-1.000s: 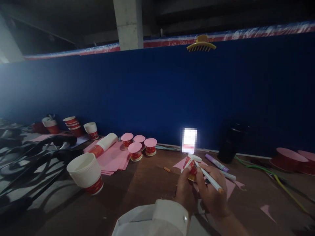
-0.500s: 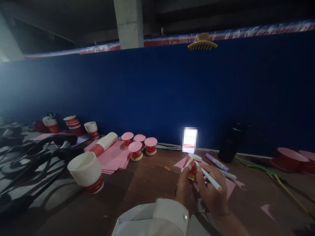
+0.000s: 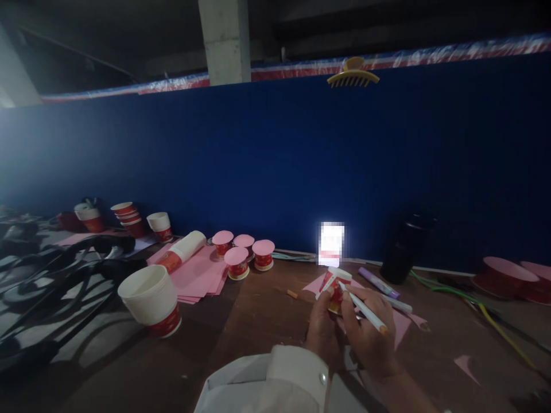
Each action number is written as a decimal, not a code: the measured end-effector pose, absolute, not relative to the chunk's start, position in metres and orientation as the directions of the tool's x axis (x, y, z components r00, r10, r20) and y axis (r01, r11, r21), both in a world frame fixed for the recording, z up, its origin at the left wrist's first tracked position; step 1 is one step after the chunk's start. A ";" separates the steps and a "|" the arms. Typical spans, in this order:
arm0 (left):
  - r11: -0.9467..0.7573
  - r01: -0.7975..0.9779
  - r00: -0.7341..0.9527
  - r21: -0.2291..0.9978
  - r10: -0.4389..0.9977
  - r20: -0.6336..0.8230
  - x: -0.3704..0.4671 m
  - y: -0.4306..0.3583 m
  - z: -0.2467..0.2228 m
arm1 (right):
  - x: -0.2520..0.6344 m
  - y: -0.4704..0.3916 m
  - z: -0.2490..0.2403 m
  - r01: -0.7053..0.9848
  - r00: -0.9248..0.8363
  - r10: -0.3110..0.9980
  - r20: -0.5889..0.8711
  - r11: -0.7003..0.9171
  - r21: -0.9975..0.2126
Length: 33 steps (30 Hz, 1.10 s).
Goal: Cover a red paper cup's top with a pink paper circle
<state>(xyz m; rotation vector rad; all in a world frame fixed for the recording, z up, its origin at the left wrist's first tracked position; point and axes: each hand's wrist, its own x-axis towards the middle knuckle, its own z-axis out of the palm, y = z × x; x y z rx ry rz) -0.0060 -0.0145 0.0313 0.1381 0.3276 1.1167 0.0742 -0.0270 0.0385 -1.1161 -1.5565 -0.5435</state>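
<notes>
Head view, the only one: seeing both hands close together over the right half of the dark surface [image 3: 253,321].

Left hand [image 3: 321,328]: curling firmly round the left and near sides of a small red-and-white cup [image 3: 336,291], pressing with the thumb on its left side. Holding the cup nearly upright, white end uppermost, just beyond the fingers.

Right hand [image 3: 372,339]: closing in a writing grip on a white pen [image 3: 365,311], leaving little or no gap between thumb and fingers. Not telling from here whether also touching the cup.

Key relation: finding the cup far and slightly left of the right hand, directly between both. Counting the left hand as nearer, already in contact. Running the pen's long axis from near right, at its orange end, to far left, slanting across the cup's more upright axis. Seeming to touch the cup's right-hand face with the tip; too small for certainty. Judging that meeting point as the one to watch.

Around: lying just beyond the right hand, a purple marker [image 3: 379,283]; lying left of the left hand, a small orange piece [image 3: 292,294].
</notes>
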 end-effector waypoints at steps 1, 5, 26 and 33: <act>0.434 -0.856 0.390 0.279 0.899 -0.202 -0.006 -0.014 0.032 | 0.074 -0.027 0.039 0.866 0.039 0.367 0.930 0.452 -0.214; 0.422 -0.861 0.376 0.282 0.904 -0.203 -0.007 -0.015 0.035 | 0.073 -0.027 0.040 0.871 0.033 0.361 0.932 0.447 -0.204; 0.459 -0.849 0.420 0.263 0.887 -0.192 -0.009 -0.014 0.032 | 0.071 -0.027 0.036 0.869 0.026 0.360 0.933 0.452 -0.199; 0.428 -0.875 0.391 0.228 0.901 -0.189 -0.008 -0.014 0.035 | 0.071 -0.027 0.035 0.866 0.010 0.362 0.932 0.462 -0.188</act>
